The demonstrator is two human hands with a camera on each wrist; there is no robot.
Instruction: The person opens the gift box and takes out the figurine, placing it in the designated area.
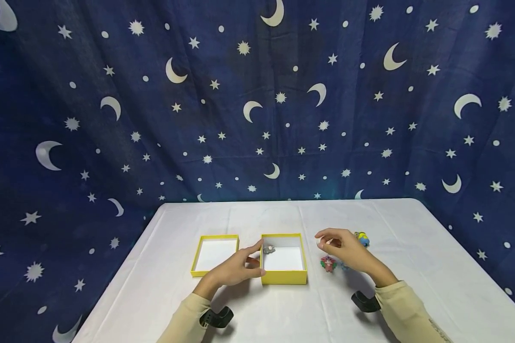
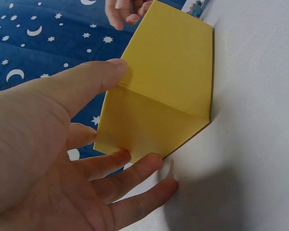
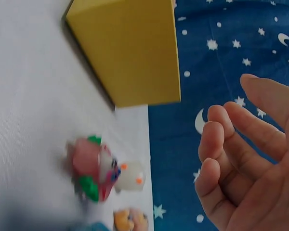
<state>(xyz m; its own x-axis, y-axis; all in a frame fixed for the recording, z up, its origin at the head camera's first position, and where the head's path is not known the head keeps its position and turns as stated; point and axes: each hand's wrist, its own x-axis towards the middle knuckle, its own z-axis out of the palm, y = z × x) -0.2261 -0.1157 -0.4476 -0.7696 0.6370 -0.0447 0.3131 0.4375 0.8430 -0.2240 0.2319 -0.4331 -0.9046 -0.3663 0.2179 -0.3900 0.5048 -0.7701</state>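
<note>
My left hand [image 1: 238, 267] rests against the left side of an open yellow box [image 1: 284, 277], the thumb on its side near the front corner in the left wrist view. Inside the box, by its left wall, sits a small grey figurine [image 1: 268, 248]. To the right, my right hand [image 1: 345, 247] hovers over several toy figurines, its fingers loosely bent with nothing between them in the right wrist view. Below it lies a pink figurine with green parts [image 1: 328, 264]. Beside that, a white figurine with orange spots [image 3: 131, 176] stands close to the box.
A yellow-rimmed lid [image 1: 199, 274] lies inside-up left of the box. A blue and yellow figurine [image 1: 362, 239] stands behind my right hand, and an orange one [image 3: 130, 220] shows in the right wrist view. A starry curtain [image 1: 223, 105] hangs behind the white-covered table [image 1: 369, 214].
</note>
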